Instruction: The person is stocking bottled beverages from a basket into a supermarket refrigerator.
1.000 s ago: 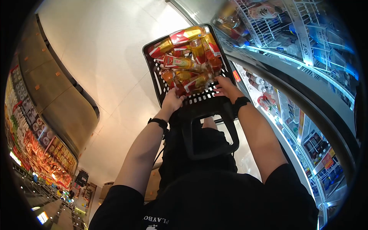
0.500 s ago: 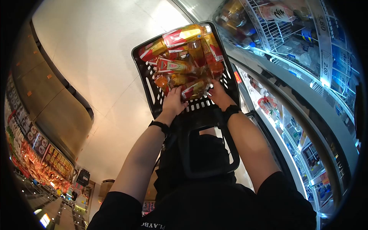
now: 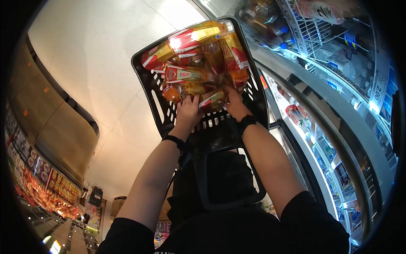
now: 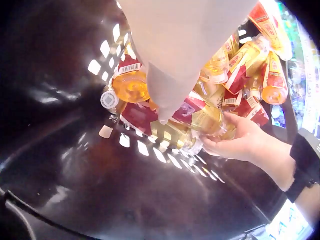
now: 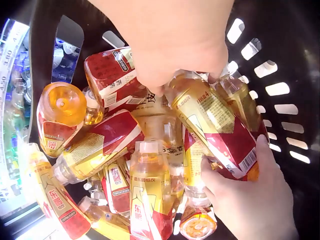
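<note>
Both hands are inside a black shopping basket [image 3: 148, 95] holding several plastic bottles of amber drink with red and gold labels. One such bottle [image 3: 212, 100] lies nearest me, above the slotted basket wall. My left hand [image 3: 188, 114] grips its base end, thumb and fingers on either side, as the right wrist view shows. At the neck end my right hand [image 3: 237, 105] holds the same bottle [image 5: 215, 125], its fingers curled around it. Another bottle [image 4: 142, 120] lies under it along the wall, and a long bottle [image 3: 198, 36] lies across the far end.
The basket's looped handle [image 3: 201, 182] hangs toward my body. On the right runs a lit chiller with a curved rail [image 3: 334, 122], price strips and bottles. A curved wooden counter [image 3: 55, 122] stands at the left, beyond the pale tiled floor [image 3: 114, 93].
The basket has shifted left and looks larger in the head view. Both hands, earlier at the basket's near side, have come closer together around the nearest bottle.
</note>
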`<state>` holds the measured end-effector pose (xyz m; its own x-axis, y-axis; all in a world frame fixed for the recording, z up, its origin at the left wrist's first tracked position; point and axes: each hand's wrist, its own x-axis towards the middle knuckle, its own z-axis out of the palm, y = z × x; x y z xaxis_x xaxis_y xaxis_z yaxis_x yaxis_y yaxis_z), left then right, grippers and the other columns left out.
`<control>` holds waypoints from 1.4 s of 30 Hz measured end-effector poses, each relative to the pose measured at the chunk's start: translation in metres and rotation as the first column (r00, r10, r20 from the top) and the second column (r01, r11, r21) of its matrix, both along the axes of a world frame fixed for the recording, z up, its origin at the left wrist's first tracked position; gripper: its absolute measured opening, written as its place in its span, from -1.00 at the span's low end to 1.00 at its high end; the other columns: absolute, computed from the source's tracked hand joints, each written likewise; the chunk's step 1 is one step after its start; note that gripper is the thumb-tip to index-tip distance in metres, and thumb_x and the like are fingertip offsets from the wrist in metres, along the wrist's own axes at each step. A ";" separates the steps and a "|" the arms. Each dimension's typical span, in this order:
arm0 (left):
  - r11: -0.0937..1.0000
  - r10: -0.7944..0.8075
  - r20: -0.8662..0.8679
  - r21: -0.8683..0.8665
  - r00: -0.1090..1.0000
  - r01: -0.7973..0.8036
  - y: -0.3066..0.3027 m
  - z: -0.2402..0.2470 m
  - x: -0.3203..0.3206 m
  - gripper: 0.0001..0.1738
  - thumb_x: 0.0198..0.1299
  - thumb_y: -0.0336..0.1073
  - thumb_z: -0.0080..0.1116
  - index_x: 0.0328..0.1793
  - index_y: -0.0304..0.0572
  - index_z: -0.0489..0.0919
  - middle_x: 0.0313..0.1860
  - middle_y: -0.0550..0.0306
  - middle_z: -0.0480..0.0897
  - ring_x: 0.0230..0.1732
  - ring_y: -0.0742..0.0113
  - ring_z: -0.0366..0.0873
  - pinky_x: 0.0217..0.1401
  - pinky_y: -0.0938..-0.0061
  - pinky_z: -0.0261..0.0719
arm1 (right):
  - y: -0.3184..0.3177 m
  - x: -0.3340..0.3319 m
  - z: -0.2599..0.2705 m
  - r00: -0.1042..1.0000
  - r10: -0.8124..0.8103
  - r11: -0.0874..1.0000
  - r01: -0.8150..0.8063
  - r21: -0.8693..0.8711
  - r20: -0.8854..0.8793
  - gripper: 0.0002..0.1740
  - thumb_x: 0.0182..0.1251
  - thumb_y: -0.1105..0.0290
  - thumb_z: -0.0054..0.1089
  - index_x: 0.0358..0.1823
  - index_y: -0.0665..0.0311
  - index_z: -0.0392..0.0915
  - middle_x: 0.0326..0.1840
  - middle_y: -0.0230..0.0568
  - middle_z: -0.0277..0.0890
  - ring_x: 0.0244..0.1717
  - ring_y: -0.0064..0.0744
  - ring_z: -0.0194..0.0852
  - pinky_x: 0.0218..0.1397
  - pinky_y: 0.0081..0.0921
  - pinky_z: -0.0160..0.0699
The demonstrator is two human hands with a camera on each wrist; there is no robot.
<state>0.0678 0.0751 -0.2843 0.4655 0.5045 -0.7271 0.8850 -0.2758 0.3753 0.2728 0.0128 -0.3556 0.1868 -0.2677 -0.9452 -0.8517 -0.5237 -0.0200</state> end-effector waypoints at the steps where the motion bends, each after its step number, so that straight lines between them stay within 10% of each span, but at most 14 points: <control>1: 1.000 0.010 0.028 0.015 1.000 -0.010 -0.002 -0.002 0.000 0.04 -0.05 -0.09 0.62 0.61 -0.04 0.38 0.23 -0.08 0.59 0.32 -0.10 0.61 0.42 -0.01 0.45 | -0.001 0.000 -0.003 1.000 -0.001 1.000 0.001 -0.003 0.002 -0.45 0.39 0.15 0.46 0.35 0.09 0.56 0.23 -0.29 0.55 0.24 -0.33 0.46 0.35 -0.17 0.47; 6: 0.994 0.003 0.096 0.105 0.995 -0.014 -0.011 -0.006 -0.002 0.06 -0.09 -0.13 0.65 0.60 -0.05 0.39 0.16 -0.09 0.62 0.27 -0.11 0.64 0.42 -0.03 0.45 | 0.004 -0.004 -0.006 0.999 0.012 1.000 -0.011 -0.020 0.030 -0.11 0.18 0.04 0.67 0.48 0.25 0.50 0.37 -0.21 0.58 0.21 -0.22 0.57 0.22 -0.17 0.55; 16: 0.994 0.004 0.117 0.109 0.993 -0.017 0.002 0.001 0.003 -0.10 -0.20 -0.10 0.68 0.34 -0.12 0.52 0.14 -0.05 0.61 0.27 -0.10 0.57 0.41 0.02 0.45 | -0.023 -0.005 -0.044 0.999 -0.016 1.000 0.016 0.005 0.031 -0.24 0.34 0.11 0.54 0.48 0.22 0.45 0.38 -0.17 0.54 0.28 -0.12 0.61 0.34 -0.03 0.65; 18: 0.993 -0.030 0.117 0.120 0.993 0.016 0.005 0.010 0.005 -0.13 -0.21 -0.08 0.67 0.29 -0.15 0.55 0.13 -0.04 0.60 0.28 -0.08 0.54 0.41 0.04 0.45 | -0.032 -0.004 -0.034 0.916 0.367 0.906 -0.392 0.162 0.161 -0.23 0.33 0.15 0.52 0.50 0.25 0.42 0.38 -0.11 0.54 0.28 -0.10 0.60 0.28 -0.03 0.68; 21: 0.999 -0.052 -0.013 0.000 0.999 0.052 0.012 0.033 0.016 -0.17 -0.21 -0.03 0.68 0.20 -0.17 0.54 0.13 -0.02 0.55 0.34 -0.06 0.46 0.42 0.08 0.45 | 0.020 0.006 0.021 0.999 -0.034 0.999 0.034 0.004 -0.005 -0.26 0.32 0.19 0.51 0.47 0.24 0.43 0.37 -0.11 0.54 0.28 -0.11 0.60 0.26 -0.06 0.68; 29: 0.920 0.234 -0.054 -0.312 0.971 -0.239 -0.003 0.081 0.030 -0.09 -0.06 -0.07 0.66 0.29 -0.28 0.31 0.23 -0.37 0.65 0.25 -0.28 0.67 0.29 -0.01 0.66 | 0.008 0.016 0.028 0.997 -0.028 0.961 0.046 0.274 -0.071 -0.55 0.36 0.23 0.46 0.20 0.21 0.58 0.11 -0.14 0.68 0.05 -0.11 0.71 0.15 -0.05 0.73; 42: 0.899 0.399 0.150 -0.259 0.905 -0.353 -0.028 0.165 0.061 0.01 -0.05 0.09 0.68 0.36 -0.35 0.36 0.16 -0.39 0.69 0.21 -0.27 0.70 0.26 0.03 0.67 | 0.017 0.056 0.123 0.993 0.099 0.900 -0.060 0.432 -0.069 -0.64 0.24 0.30 0.48 -0.03 0.35 0.62 -0.19 -0.16 0.64 -0.24 -0.21 0.66 -0.07 -0.13 0.71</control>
